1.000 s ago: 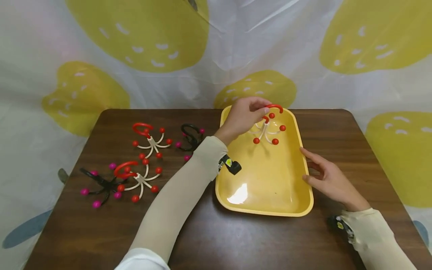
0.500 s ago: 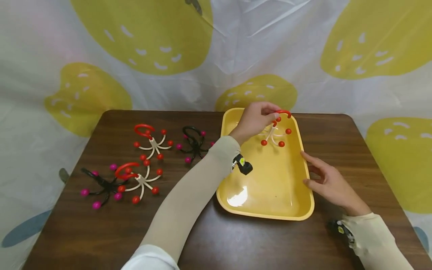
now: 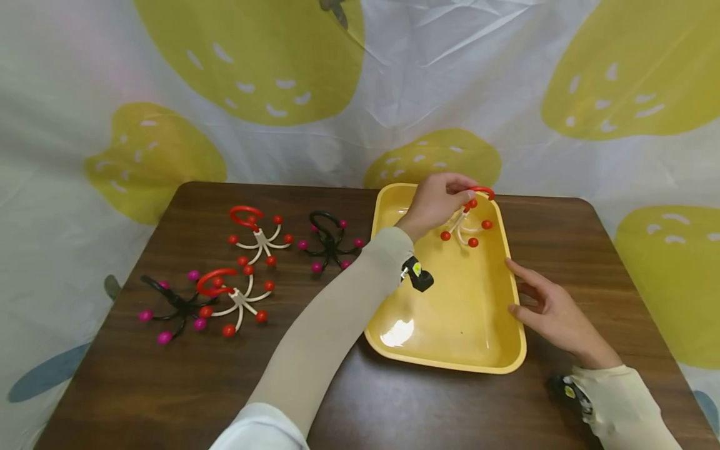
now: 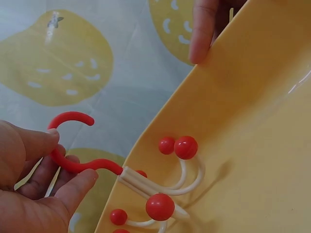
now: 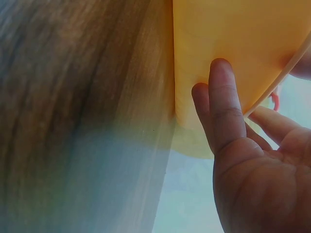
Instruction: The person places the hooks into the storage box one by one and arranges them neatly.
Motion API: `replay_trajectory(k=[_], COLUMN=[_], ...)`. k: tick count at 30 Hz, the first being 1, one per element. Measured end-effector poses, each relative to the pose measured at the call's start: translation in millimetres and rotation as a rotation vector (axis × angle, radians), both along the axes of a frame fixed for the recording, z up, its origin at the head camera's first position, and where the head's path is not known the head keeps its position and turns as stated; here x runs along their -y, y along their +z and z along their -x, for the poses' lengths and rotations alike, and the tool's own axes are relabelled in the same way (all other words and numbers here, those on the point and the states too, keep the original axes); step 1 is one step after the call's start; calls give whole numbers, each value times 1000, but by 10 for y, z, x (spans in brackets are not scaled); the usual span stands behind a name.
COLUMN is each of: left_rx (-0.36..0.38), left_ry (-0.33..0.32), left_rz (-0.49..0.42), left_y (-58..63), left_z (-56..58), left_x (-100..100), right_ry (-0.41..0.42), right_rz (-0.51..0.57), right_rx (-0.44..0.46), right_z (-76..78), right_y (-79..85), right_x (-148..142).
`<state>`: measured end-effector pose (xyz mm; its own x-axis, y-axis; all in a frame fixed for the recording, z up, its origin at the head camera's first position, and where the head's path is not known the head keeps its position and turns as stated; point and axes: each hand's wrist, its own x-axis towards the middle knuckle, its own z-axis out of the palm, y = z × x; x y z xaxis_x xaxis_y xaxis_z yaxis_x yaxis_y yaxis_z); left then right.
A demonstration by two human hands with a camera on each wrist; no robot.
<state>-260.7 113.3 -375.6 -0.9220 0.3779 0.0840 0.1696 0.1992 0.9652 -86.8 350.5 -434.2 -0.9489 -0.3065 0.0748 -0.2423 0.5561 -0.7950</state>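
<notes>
My left hand (image 3: 437, 203) pinches the red hook of a white multi-arm hanging hook (image 4: 155, 187) with red ball tips. This hook hangs upright at the far right of a yellow tray (image 3: 444, 325), its arms inside the rim; whether they touch the bottom I cannot tell. My right hand (image 3: 557, 312) is at the tray's right side, thumb and index fingertip against the rim. In the right wrist view, its other fingers (image 5: 226, 109) lie fairly straight along the outer wall.
Left of the tray, two white hooks with red tips (image 3: 260, 240) (image 3: 239, 300) and two black ones with magenta tips (image 3: 330, 247) (image 3: 182, 306) lie on the brown table (image 3: 140, 387). A lemon-patterned curtain (image 3: 450, 81) hangs behind.
My left hand has carried the white hook right and slightly nearer, toward the tray's far right corner. The right hand stays at the rim. The whole head view has shifted slightly.
</notes>
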Motion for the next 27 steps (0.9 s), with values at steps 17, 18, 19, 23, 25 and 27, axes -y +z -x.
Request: replay_trajectory(k=[17, 18, 19, 23, 25, 27], left_rx=[52, 49, 45, 49, 53, 54], left_ry=[37, 38, 41, 38, 33, 31], left_rz=[3, 9, 10, 8, 11, 22], left_y=[-87, -87, -86, -71, -55, -32], left_z=[39, 41, 44, 51, 51, 49], left_x=[-26, -23, -22, -14, -1, 13], right_ry=[-9, -9, -9, -13, -13, -11], right_rz=[-27, -24, -24, -30, -34, -35], right_rx=[14, 12, 11, 9, 11, 13], right_z=[0, 1, 1, 2, 5, 7], right_y=[26, 24, 25, 25, 26, 28], right_x=[-26, -28, -30, -35, -35, -32])
